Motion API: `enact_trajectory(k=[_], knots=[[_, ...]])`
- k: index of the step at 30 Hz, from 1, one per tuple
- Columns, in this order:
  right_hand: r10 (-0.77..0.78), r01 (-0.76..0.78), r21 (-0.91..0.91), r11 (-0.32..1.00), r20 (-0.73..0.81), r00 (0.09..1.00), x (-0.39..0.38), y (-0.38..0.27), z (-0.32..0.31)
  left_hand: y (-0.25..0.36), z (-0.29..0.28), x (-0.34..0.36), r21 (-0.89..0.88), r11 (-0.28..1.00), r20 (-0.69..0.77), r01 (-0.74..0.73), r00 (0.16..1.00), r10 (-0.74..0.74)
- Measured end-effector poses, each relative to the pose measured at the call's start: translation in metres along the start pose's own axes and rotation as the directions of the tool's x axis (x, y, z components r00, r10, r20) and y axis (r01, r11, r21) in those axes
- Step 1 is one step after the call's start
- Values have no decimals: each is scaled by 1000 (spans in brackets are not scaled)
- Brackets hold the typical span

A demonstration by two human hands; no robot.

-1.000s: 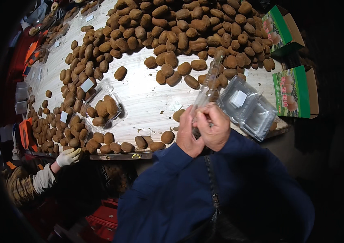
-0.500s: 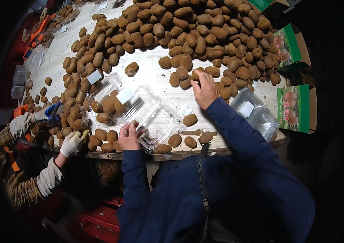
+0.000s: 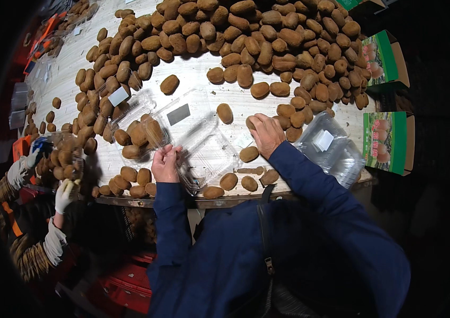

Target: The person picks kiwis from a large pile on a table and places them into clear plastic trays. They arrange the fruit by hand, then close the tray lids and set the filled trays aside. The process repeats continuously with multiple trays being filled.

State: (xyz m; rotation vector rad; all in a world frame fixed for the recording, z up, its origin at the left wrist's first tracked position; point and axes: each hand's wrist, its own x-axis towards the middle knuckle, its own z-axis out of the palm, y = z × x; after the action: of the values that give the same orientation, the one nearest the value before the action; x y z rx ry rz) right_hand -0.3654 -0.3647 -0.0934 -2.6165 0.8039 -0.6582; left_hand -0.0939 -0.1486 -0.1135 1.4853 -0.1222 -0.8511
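Note:
My left hand (image 3: 166, 157) pinches the edge of an open, empty clear plastic clamshell (image 3: 203, 156), whose lid with a dark rectangle leans back. Right of it, my right hand (image 3: 262, 129) has its fingers curled on a brown kiwifruit (image 3: 252, 122) on the pale table. A lone kiwifruit (image 3: 225, 113) lies between lid and right hand. Left of my left hand, a clamshell (image 3: 134, 137) holds several kiwifruit. Beside my right forearm sits a stack of empty clear containers (image 3: 315, 148) with a white label.
A large kiwifruit heap (image 3: 267, 42) covers the back of the pale table (image 3: 76, 53). Green cardboard boxes (image 3: 386, 142) stand at the right edge. At the left, a co-worker's gloved hands (image 3: 64, 196) hold a filled clamshell (image 3: 63, 159). Several loose kiwifruit (image 3: 229, 181) lie along the front edge.
My hands have parted from one shared container, which now lies open. My right hand has moved down from among the heap's front kiwifruit. The co-worker's filled clamshell has shifted left.

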Motion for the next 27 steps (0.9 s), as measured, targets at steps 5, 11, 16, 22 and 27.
enact_trajectory(k=[5,11,16,22,27], knots=[[462,-405,405,819,-48,886,39,26,-16,1,13,23,-29,1000,25,7,1000,-6],[622,-627,29,779,95,777,101,54,-24,-1,13,30,-42,999,73,18,997,-15],[558,-558,-28,830,61,827,143,37,0,-8,15,30,4,1000,66,8,998,-9],[680,-665,-164,729,285,675,175,43,-1,-10,19,30,16,1000,65,7,998,-8],[549,-683,219,696,451,704,163,28,-32,-13,22,33,-51,999,13,8,1000,-7]])
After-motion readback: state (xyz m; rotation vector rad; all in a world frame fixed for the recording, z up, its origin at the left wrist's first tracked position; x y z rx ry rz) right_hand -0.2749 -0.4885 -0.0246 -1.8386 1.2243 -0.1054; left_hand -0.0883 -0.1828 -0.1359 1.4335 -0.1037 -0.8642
